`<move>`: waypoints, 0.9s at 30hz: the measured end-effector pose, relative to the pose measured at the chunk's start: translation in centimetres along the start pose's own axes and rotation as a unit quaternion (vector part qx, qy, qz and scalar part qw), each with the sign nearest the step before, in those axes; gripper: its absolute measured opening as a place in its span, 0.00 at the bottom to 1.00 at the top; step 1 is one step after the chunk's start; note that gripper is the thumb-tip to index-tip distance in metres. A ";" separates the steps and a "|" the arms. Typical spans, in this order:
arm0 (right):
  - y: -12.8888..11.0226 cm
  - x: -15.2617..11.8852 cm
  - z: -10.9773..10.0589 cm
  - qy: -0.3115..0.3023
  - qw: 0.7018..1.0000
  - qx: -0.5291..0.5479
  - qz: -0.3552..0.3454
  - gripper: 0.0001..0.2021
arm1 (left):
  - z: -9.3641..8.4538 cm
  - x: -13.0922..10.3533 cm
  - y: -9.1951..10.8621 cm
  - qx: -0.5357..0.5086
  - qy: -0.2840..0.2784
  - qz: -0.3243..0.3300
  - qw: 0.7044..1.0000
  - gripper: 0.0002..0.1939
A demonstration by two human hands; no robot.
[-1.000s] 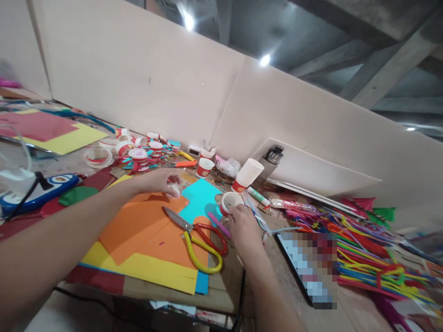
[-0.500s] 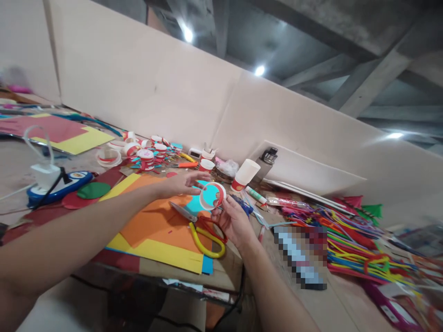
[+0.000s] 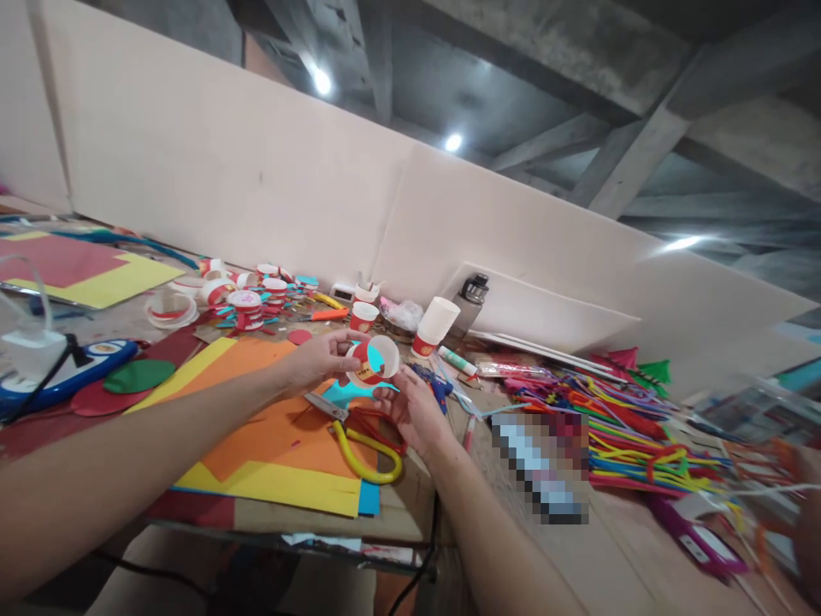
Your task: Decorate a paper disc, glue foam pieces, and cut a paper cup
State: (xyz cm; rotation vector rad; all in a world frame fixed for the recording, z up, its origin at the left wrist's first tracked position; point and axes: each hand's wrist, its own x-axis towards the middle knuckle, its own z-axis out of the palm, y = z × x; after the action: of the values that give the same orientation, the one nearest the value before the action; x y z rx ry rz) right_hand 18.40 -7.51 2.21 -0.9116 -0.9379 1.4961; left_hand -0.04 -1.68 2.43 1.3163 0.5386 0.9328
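Observation:
A cut section of a paper cup (image 3: 386, 356), white inside with a red printed outside, is held above the orange sheet. The fingers of my left hand (image 3: 321, 363) close on its left side. My right hand (image 3: 414, 409) has curled fingers and a thumb at the lower right rim, gripping it there. Bright blue paper (image 3: 343, 392) shows below the cup section and through its opening. Scissors with one yellow and one red handle (image 3: 367, 453) lie on orange paper (image 3: 269, 428), partly behind my right hand. Yellow paper (image 3: 301, 489) lies underneath.
Several cut cup pieces (image 3: 245, 310) sit at the back left. Stacked cups (image 3: 436, 325) and a bottle (image 3: 469, 304) stand by the board wall. Colourful pipe cleaners (image 3: 641, 462) spread to the right. A power strip (image 3: 96, 364) is at the left.
My left hand has come in and closed on the cup section, which has turned so its printed side shows. The view has shifted slightly to the right.

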 end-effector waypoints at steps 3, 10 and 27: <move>-0.1 0.3 -0.4 0.103 0.993 -0.037 -0.045 0.17 | 0.0 0.2 0.0 -0.018 0.057 -0.024 0.998 0.27; -0.6 0.1 -0.5 0.087 0.994 -0.056 -0.041 0.17 | -1.0 0.5 0.0 0.052 0.133 0.000 0.990 0.24; 0.6 0.5 -0.5 0.063 0.988 -0.131 -0.056 0.17 | -2.0 0.2 -0.8 0.573 0.044 0.096 0.813 0.26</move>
State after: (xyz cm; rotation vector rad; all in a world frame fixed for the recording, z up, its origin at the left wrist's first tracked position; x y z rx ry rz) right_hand 18.56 -6.99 1.39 -1.1103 -1.0908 1.2227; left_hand -1.35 -0.35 1.24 2.4550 1.1545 0.8247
